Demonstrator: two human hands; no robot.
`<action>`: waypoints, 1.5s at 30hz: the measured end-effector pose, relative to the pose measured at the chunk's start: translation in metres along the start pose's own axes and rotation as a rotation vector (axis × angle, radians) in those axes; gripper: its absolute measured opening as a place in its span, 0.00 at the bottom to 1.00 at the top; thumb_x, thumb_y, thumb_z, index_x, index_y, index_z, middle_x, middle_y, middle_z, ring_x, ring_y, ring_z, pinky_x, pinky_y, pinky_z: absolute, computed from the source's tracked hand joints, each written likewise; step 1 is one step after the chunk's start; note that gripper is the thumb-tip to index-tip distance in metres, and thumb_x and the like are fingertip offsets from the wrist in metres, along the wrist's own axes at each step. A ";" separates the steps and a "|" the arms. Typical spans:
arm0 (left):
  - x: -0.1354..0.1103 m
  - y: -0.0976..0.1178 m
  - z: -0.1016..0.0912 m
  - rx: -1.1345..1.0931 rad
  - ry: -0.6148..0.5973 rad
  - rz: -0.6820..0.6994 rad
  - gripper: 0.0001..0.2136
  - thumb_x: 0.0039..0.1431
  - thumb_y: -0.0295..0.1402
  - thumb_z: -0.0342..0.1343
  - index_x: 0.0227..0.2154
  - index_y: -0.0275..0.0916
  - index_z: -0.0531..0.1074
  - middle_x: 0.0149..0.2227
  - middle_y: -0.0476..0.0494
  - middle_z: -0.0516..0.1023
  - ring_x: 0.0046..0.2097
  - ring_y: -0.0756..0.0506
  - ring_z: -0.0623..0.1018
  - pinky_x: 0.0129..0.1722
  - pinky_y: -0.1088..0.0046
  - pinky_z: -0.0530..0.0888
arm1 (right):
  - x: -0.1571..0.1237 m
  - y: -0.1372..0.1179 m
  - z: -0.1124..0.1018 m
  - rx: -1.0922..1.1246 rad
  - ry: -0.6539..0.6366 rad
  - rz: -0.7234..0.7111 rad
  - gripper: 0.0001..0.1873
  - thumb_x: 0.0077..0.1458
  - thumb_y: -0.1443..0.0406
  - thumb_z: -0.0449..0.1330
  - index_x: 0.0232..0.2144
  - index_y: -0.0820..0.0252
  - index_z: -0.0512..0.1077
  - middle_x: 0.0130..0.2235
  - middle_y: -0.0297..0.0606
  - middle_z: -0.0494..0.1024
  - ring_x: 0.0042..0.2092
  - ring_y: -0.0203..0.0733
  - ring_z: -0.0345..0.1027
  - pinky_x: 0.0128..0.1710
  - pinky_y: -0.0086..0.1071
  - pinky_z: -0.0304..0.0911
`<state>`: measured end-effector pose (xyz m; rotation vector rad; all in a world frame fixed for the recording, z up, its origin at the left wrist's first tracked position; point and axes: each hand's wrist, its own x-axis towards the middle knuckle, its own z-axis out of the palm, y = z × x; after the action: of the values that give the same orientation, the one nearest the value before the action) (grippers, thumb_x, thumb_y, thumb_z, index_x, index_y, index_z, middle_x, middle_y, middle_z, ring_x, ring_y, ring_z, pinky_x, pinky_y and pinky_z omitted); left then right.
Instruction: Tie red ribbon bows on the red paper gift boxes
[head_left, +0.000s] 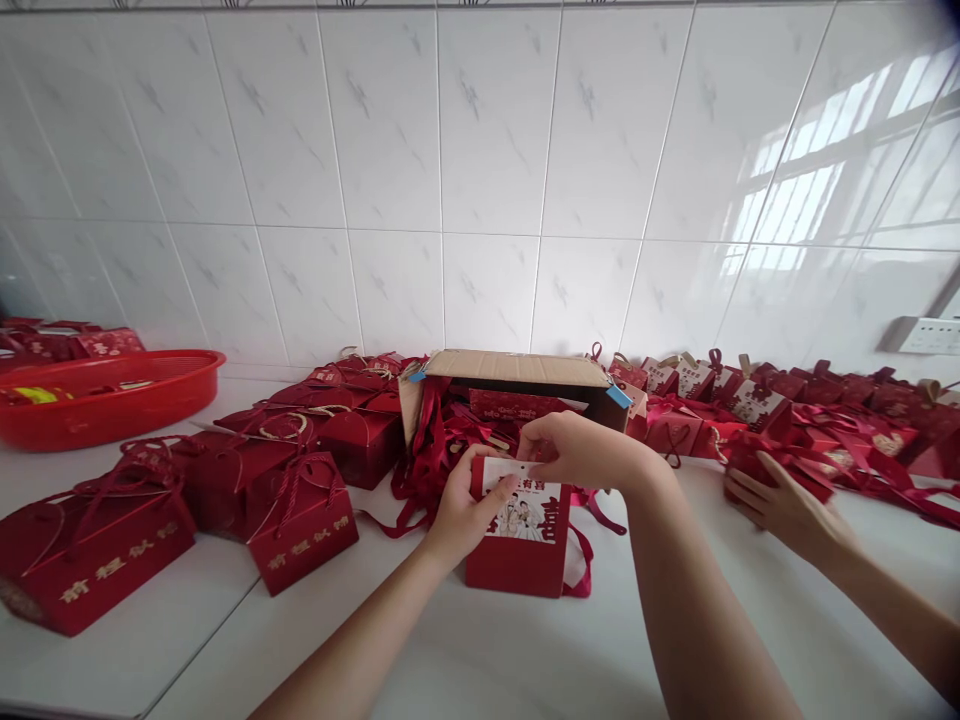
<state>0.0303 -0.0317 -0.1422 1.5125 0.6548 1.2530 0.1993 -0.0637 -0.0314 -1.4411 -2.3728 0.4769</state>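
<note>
In front of me, a red gift box (517, 570) stands upright on the white tabletop. A white printed card (521, 515) with red and black characters and a drawn couple lies against its front. My left hand (469, 505) grips the left side, its thumb pressed on the card and its fingers behind. My right hand (581, 450) is closed at the card's top edge, near a small hole; its fingertips are partly hidden. Dark red ribbon (581, 560) hangs out at the box's right side.
Behind my hands, an open cardboard carton (517, 368) holds red ribbons and packaging. Red boxes (304, 530) with gold lettering stand left, beside a red plastic basin (112, 425). At right, another person's hand (787, 505) touches a red box among many more.
</note>
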 end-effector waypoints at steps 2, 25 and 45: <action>0.001 0.001 -0.001 0.017 0.000 0.020 0.19 0.49 0.38 0.63 0.42 0.41 0.64 0.37 0.47 0.75 0.35 0.48 0.76 0.37 0.73 0.73 | -0.001 0.000 -0.001 0.006 -0.008 0.002 0.04 0.47 0.68 0.59 0.29 0.60 0.73 0.33 0.37 0.76 0.30 0.35 0.66 0.25 0.26 0.57; 0.004 0.004 -0.009 0.100 -0.115 0.008 0.15 0.52 0.42 0.60 0.29 0.38 0.63 0.21 0.54 0.65 0.24 0.54 0.65 0.25 0.79 0.63 | 0.037 0.078 0.017 -0.197 -0.052 0.463 0.10 0.42 0.72 0.65 0.32 0.60 0.78 0.35 0.44 0.79 0.35 0.44 0.72 0.30 0.30 0.63; 0.003 0.005 -0.008 0.053 -0.090 -0.037 0.15 0.49 0.41 0.62 0.29 0.38 0.64 0.21 0.54 0.66 0.24 0.52 0.67 0.25 0.78 0.66 | 0.017 0.079 -0.002 -0.040 0.029 0.302 0.09 0.43 0.71 0.63 0.31 0.59 0.76 0.33 0.36 0.79 0.34 0.39 0.71 0.29 0.27 0.63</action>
<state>0.0229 -0.0278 -0.1370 1.5836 0.6585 1.1405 0.2548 -0.0139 -0.0624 -1.8232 -2.1606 0.4791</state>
